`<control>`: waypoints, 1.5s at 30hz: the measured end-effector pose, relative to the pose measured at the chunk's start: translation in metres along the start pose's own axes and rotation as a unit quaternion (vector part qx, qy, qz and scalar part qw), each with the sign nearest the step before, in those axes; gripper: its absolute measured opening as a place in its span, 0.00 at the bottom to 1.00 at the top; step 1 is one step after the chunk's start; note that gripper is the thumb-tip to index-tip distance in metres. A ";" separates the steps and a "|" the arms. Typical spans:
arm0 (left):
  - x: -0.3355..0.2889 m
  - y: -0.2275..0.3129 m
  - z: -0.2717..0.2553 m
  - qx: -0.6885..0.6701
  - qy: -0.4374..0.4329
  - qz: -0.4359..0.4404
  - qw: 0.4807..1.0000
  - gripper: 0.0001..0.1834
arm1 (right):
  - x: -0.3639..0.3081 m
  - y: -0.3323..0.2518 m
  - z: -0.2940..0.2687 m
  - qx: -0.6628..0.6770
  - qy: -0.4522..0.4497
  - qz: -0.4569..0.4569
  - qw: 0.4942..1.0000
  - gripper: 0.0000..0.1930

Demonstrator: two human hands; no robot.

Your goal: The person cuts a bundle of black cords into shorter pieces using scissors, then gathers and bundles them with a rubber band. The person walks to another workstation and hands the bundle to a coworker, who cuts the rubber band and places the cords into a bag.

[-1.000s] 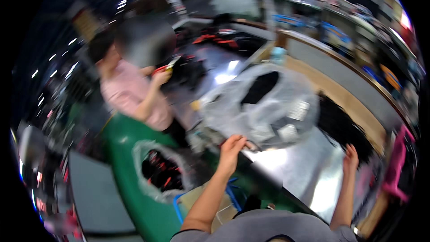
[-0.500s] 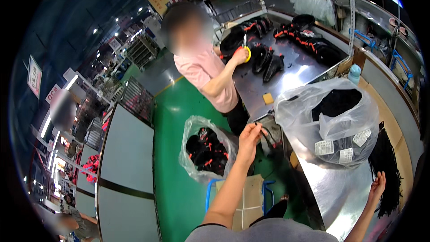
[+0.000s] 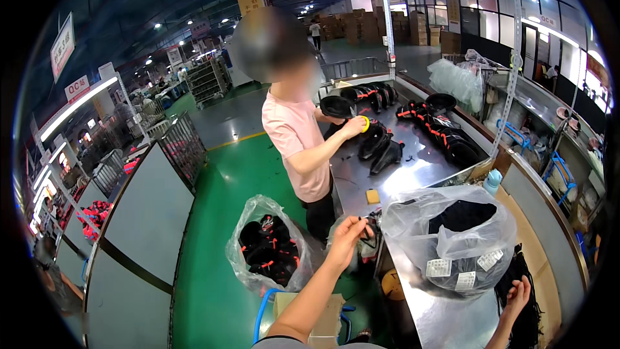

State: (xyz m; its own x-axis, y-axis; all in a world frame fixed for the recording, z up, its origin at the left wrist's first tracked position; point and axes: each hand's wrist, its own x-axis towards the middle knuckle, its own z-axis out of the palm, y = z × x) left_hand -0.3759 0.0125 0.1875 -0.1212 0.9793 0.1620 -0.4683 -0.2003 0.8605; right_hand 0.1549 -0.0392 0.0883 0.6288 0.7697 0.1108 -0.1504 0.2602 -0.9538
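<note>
My left hand is raised beside the near edge of the metal table. Its thumb and fingertips are pinched together. A small dark bit shows at the tips, too small to name. My right hand hovers next to a bundle of black cords at the table's right side, its fingers loosely bent and apart, with nothing seen in them. Between my hands stands a large clear plastic bag with black fabric items inside and white labels on its front.
Across the table, a person in a pink shirt holds yellow-handled scissors at black items with red trim. On the green floor sits another plastic bag of such items. A yellow block and a blue bottle stand on the table.
My view has tilted up, so the scene sits lower in it. Both my hands keep much the same pose. The other person's scissors have come down to a black item.
</note>
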 end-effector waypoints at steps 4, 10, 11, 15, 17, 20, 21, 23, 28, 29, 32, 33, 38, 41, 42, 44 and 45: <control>-0.021 -0.019 -0.005 -0.008 0.015 -0.032 0.999 0.08 | -0.022 0.007 0.034 -0.020 -0.075 0.015 0.997 0.10; -0.021 -0.026 -0.002 -0.007 0.007 -0.062 0.998 0.08 | -0.035 0.002 0.054 -0.015 -0.114 0.039 0.993 0.09; -0.022 -0.028 -0.002 -0.018 0.009 -0.065 0.998 0.08 | -0.035 0.003 0.055 -0.015 -0.122 0.040 0.992 0.09; -0.026 -0.031 0.002 -0.030 0.024 -0.083 0.996 0.07 | -0.039 0.012 0.045 -0.018 -0.117 0.057 0.991 0.10; -0.024 -0.030 -0.001 -0.039 0.017 -0.088 0.995 0.06 | -0.043 0.010 0.042 -0.002 -0.092 0.061 0.994 0.10; -0.025 -0.035 -0.012 -0.082 0.041 -0.099 0.991 0.06 | -0.045 0.009 0.035 -0.032 -0.075 0.058 0.995 0.13; -0.018 -0.039 -0.017 -0.085 0.035 -0.098 0.991 0.07 | -0.045 0.007 0.040 -0.009 -0.089 0.045 0.995 0.14; -0.006 -0.045 -0.022 -0.089 0.027 -0.107 0.990 0.07 | -0.054 -0.025 0.072 0.000 -0.107 0.048 0.993 0.18; 0.021 -0.041 -0.009 -0.083 0.014 -0.111 0.990 0.07 | -0.060 -0.086 0.164 0.126 -0.314 0.036 0.940 0.33; 0.028 -0.037 -0.009 -0.089 0.019 -0.105 0.990 0.07 | -0.056 -0.085 0.176 0.165 -0.334 0.029 0.928 0.34; 0.047 -0.025 -0.022 -0.080 0.029 -0.076 0.993 0.07 | -0.013 -0.085 0.165 0.129 -0.234 0.016 0.963 0.31; 0.048 -0.020 -0.027 -0.072 0.032 -0.066 0.995 0.07 | 0.005 -0.077 0.149 0.198 -0.209 0.030 0.957 0.29; 0.028 -0.008 -0.039 -0.047 0.092 -0.043 0.994 0.07 | 0.007 -0.073 0.120 0.114 -0.224 0.025 0.968 0.28; 0.030 -0.005 -0.035 0.067 0.096 -0.046 0.992 0.06 | -0.020 -0.070 0.137 -0.023 -0.297 0.008 0.955 0.26; 0.044 0.006 -0.033 0.083 0.089 0.005 0.993 0.06 | -0.030 -0.066 0.137 -0.047 -0.300 -0.003 0.953 0.27; 0.070 0.040 -0.013 0.019 0.099 0.158 0.982 0.06 | -0.043 -0.080 0.133 -0.020 -0.303 -0.016 0.953 0.26; 0.070 0.046 0.002 0.076 0.108 0.173 0.976 0.06 | -0.052 -0.082 0.130 -0.043 -0.286 -0.034 0.957 0.24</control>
State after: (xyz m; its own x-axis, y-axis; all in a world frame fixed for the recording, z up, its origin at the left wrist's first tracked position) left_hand -0.4046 0.0720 0.2392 -0.4382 0.8218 0.3643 -0.2327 -0.4952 0.8370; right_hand 0.0358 -0.0245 0.1975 0.1112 0.9525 0.2836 -0.0447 0.2898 -0.9560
